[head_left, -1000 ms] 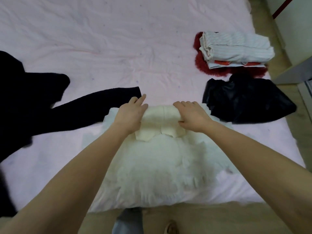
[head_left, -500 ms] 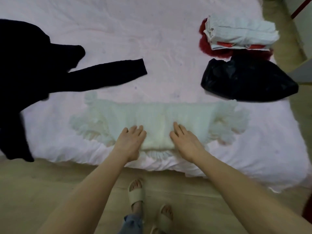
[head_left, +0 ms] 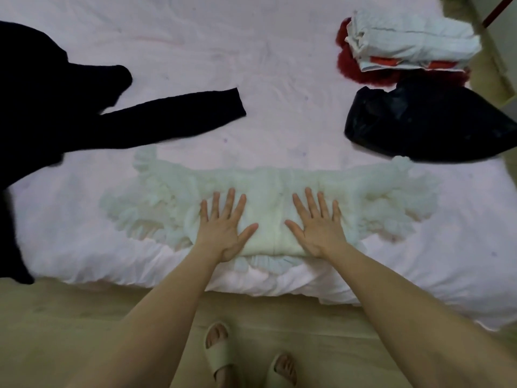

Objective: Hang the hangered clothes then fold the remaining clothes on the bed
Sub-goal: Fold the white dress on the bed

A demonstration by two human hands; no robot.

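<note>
Item 1, white frilly garment (head_left: pixel 268 203): we find it at six o'clock on the bed (head_left: pixel 195 51), close to the near edge, laid out as a wide band with its ruffled ends spread toward nine and three o'clock. We judge it partly folded; its long shape suggests further folds are needed.

Item 2, left hand (head_left: pixel 223 224): flat on the garment's smooth centre panel, fingers straight and spread, pressing down and gripping nothing.

Item 3, right hand (head_left: pixel 316 224): likewise flat and spread on the same panel, just beside the left, gripping nothing.

Item 4, black long-sleeved garment (head_left: pixel 70 113): at nine to ten o'clock, unfolded, one sleeve reaching toward the middle of the bed, part hanging over the near edge. We count it as still to be folded.

Item 5, folded stack (head_left: pixel 408 43): at one o'clock, a pale striped piece on top of a red furry one. We count it as done.

Item 6, glossy black garment (head_left: pixel 425 124): at two o'clock, just below the stack, bunched; whether it is properly folded we cannot tell.

No hangers are visible on the bed, so we judge the hanging step finished and the folding about midway.
</note>
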